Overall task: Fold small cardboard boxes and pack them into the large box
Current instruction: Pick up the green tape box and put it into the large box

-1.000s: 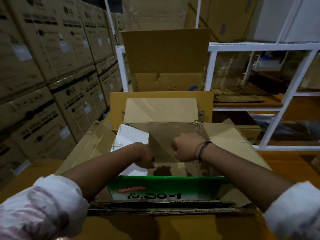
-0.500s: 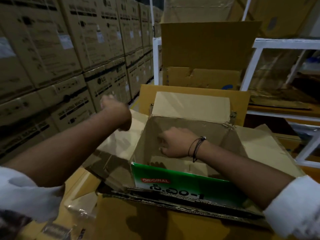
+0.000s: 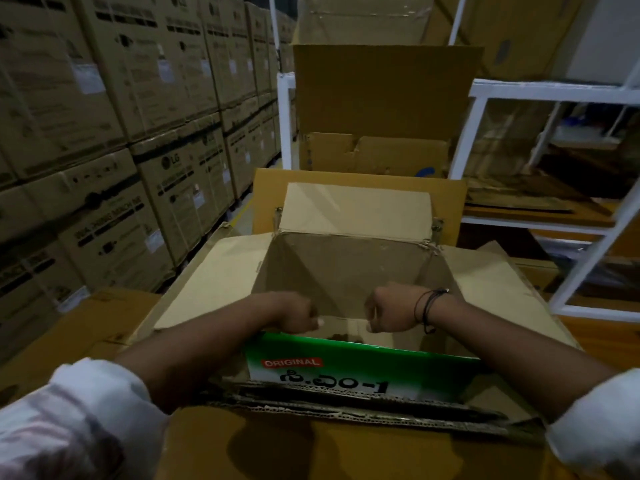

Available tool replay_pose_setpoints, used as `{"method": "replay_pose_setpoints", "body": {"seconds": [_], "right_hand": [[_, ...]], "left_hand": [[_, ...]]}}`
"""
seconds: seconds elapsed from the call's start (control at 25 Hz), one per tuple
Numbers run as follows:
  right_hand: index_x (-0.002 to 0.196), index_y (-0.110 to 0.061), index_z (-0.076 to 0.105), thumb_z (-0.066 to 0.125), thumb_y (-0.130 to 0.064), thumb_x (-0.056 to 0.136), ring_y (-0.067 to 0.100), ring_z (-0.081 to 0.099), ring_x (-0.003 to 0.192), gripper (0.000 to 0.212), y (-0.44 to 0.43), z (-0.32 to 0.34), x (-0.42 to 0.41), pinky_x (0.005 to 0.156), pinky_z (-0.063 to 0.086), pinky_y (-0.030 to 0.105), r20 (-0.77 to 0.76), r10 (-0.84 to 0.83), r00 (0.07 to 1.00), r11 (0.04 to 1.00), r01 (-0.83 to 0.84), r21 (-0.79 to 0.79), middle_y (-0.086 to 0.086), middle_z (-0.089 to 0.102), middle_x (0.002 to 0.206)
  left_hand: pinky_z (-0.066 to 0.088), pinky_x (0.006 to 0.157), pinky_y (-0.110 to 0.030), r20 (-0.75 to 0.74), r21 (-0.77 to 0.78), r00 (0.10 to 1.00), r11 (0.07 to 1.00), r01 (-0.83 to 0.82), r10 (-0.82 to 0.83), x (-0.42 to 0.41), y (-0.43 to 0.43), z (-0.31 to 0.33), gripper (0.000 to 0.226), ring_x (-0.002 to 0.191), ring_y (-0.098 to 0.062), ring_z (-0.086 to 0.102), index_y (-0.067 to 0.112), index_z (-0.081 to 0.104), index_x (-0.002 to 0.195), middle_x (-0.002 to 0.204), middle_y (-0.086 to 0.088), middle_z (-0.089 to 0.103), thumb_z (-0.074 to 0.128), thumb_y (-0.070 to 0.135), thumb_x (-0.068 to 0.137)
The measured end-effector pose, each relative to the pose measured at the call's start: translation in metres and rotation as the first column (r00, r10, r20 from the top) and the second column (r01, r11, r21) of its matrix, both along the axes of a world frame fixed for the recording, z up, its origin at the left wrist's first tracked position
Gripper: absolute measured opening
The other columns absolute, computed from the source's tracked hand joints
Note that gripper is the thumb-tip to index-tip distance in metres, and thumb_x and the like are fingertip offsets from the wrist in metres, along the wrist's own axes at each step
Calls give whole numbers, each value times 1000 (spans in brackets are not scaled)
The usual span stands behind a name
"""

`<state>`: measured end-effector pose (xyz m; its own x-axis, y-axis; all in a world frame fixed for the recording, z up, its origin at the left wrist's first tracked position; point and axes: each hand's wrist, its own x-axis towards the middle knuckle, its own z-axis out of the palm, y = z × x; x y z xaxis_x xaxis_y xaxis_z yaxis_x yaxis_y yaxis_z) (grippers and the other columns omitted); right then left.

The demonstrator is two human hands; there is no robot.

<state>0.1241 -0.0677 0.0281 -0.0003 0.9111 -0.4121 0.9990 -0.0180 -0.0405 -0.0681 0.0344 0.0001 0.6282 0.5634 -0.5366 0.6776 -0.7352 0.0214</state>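
Packing barely begun, we judge.
Our left hand (image 3: 298, 315) and right hand (image 3: 390, 311) hang fisted inside the large box (image 3: 346, 265), just past its green flap (image 3: 349, 355), gripping nothing visible; no small boxes show inside it.

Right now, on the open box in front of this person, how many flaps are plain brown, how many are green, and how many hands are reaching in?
Plain brown flaps: 3 (left flap, far flap, right flap)
Green printed flap: 1 (near flap)
Hands: 2 (left hand, right hand)
Total: 6
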Motion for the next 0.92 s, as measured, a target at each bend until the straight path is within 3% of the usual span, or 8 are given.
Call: {"method": "replay_pose_setpoints", "body": {"seconds": [0.04, 0.12, 0.32, 0.48, 0.6, 0.68, 0.8, 0.92], "right_hand": [[110, -19, 74, 65, -40, 94, 24, 66, 98, 28, -4, -7, 4, 81, 51, 30, -2, -11, 1000, 1000, 11, -9, 3, 74, 108], [111, -20, 73, 64, -41, 94, 24, 66, 99, 29, -10, -17, 8, 84, 54, 32, -21, -28, 999, 1000, 28, 5, 3, 73, 110], [112, -24, 72, 59, -48, 95, 24, 65, 101, 32, -15, -20, 5, 83, 56, 37, -53, -30, 998, 992, 37, 120, 3, 71, 110], [142, -23, 52, 55, -58, 96, 29, 58, 121, 57, -23, -9, -7, 97, 50, 45, -76, 10, 997, 936, 17, 352, 7, 58, 136], [149, -24, 41, 52, -61, 96, 28, 47, 133, 66, -30, 13, -14, 105, 40, 48, -36, 30, 999, 861, -7, 509, 4, 46, 150], [138, -23, 53, 51, -56, 97, 27, 55, 119, 53, -37, 36, -16, 98, 42, 46, 3, 29, 1000, 763, -24, 646, 3, 58, 131], [101, -22, 69, 48, -47, 97, 25, 61, 79, 33, -62, 69, -27, 68, 39, 34, -16, 46, 999, 572, -14, 820, -1, 62, 84], [71, -23, 65, 36, -59, 99, 17, 52, 52, 54, -99, 86, -49, 46, 38, 32, -93, -7, 996, 635, 76, 769, -4, 54, 58]], "left_hand": [[46, 105, -42, -59, -164, 998, 986, -24, 15, 5, 0, -10, 58, 123, -29, 59, 13, 55, 144, 139, -9, 60, 34, 54, 107], [44, 111, -46, -122, -308, 992, 949, -62, 25, 13, 6, -23, 74, 130, -27, 56, 16, 48, 152, 149, -7, 53, 30, 68, 102], [46, 108, -47, -106, -354, 994, 933, -61, 24, 26, 8, -27, 73, 127, -30, 56, 21, 42, 155, 152, -12, 50, 32, 68, 100], [47, 93, -37, 245, 63, 968, 997, 35, -49, 22, 5, 17, 54, 112, -28, 61, 18, 58, 137, 127, -10, 66, 31, 54, 107], [48, 69, -34, 403, 405, 905, 913, -46, -134, 12, 0, 68, 43, 85, -23, 61, 19, 65, 106, 93, -2, 63, 36, 52, 105], [41, 59, -31, 511, 506, 836, 857, -101, -203, 3, -12, 94, 37, 76, -21, 55, 25, 61, 87, 84, 1, 56, 40, 50, 105], [41, 51, -29, 622, 530, 738, 834, -152, -261, -10, -44, 120, 41, 62, -18, 53, 29, 57, 72, 65, 5, 55, 44, 49, 104], [47, 55, -27, 607, 456, 769, 881, -130, -201, -31, -82, 133, 38, 63, -8, 57, 32, 68, 91, 70, 9, 63, 41, 57, 103]]}}
